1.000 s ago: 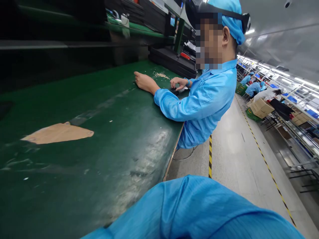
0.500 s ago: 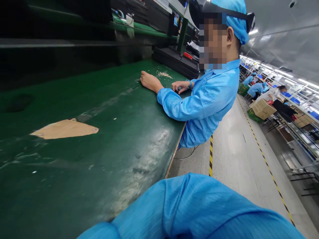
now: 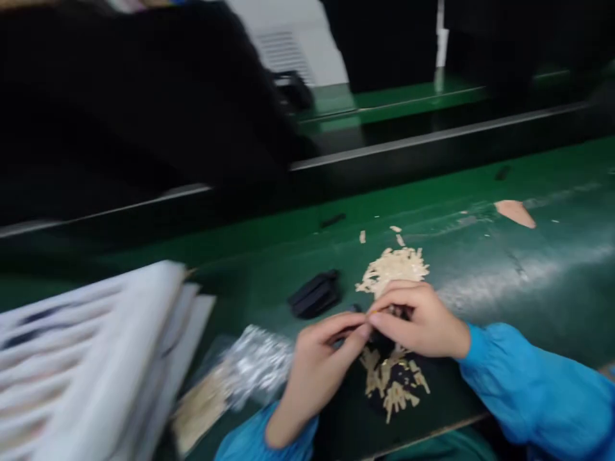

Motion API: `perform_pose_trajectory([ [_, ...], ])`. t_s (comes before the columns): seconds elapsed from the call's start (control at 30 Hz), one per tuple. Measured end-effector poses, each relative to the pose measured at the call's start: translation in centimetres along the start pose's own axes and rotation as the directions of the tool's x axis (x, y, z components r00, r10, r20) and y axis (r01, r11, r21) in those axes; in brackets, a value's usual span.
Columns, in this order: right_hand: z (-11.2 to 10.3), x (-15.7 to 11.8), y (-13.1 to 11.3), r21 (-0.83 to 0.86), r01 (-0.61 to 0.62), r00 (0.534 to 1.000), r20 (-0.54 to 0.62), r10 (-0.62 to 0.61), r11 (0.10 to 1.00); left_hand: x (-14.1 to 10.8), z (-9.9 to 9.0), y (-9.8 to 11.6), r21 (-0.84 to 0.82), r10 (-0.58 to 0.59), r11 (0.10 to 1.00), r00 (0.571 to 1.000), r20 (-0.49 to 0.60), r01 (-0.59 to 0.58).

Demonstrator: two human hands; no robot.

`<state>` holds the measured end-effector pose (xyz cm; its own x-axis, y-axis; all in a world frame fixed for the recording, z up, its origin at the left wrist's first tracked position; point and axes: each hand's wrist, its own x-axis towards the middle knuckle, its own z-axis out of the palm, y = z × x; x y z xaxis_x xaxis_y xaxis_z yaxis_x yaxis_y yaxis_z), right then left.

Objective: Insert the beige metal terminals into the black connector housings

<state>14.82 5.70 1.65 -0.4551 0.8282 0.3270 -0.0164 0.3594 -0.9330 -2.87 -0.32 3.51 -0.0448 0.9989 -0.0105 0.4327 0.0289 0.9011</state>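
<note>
**Two hands meet at a small piece above the table**

What seems to be a small piece [image 3: 371,313] is between the meeting fingertips, above the near part of the green table [image 3: 485,282]. It is mostly covered and blurred, so its shape I cannot tell. The left hand [image 3: 314,362] and the right hand [image 3: 423,323] are together, each with thumb and forefinger closed on it in a pinch. Probably the tips are used because the piece is too little for a full grip, and one hand can steady it against the other.

Just below the fingers is a dark item [image 3: 383,344], partly hidden; whether a hand touches it, I cannot tell. Nearer the table edge lie scattered pale strips [image 3: 398,394], and behind the right hand is a heap of pale pieces [image 3: 394,266], perhaps put there to be within short reach.

To the left of this heap rests a black object [image 3: 314,296]. Farther left are a clear plastic bag [image 3: 262,358] and stacked white trays [image 3: 91,365], maybe kept aside to leave working room. A tan flat piece [image 3: 516,212] lies well apart, at the far right.
</note>
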Motion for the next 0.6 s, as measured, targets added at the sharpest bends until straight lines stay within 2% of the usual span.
perform_pose_trajectory([
  [0.1, -0.7, -0.5, -0.1, 0.025, -0.044, 0.999, 0.03, 0.043, 0.999, -0.5, 0.0, -0.3, -0.135, -0.07, 0.988, 0.997, 0.04, 0.074],
  [0.2, -1.0, -1.0, -0.4, 0.005, -0.048, 0.999, 0.012, 0.048, 0.999, -0.3, 0.7, -0.1, -0.224, -0.07, 0.971, 0.996, 0.052, 0.08],
  [0.37, -0.5, -1.2, -0.4, -0.027, -0.029, 1.0, 0.005, 0.029, 0.999, -0.7, 1.3, 0.5, -0.231, -0.067, 0.97, 0.997, 0.048, 0.076],
  [0.6, -0.3, -1.6, -0.1, 0.075, -0.166, 0.986, 0.026, 0.164, 0.983, -1.0, 1.7, 0.2, -0.258, -0.074, 0.962, 0.995, 0.066, 0.089],
])
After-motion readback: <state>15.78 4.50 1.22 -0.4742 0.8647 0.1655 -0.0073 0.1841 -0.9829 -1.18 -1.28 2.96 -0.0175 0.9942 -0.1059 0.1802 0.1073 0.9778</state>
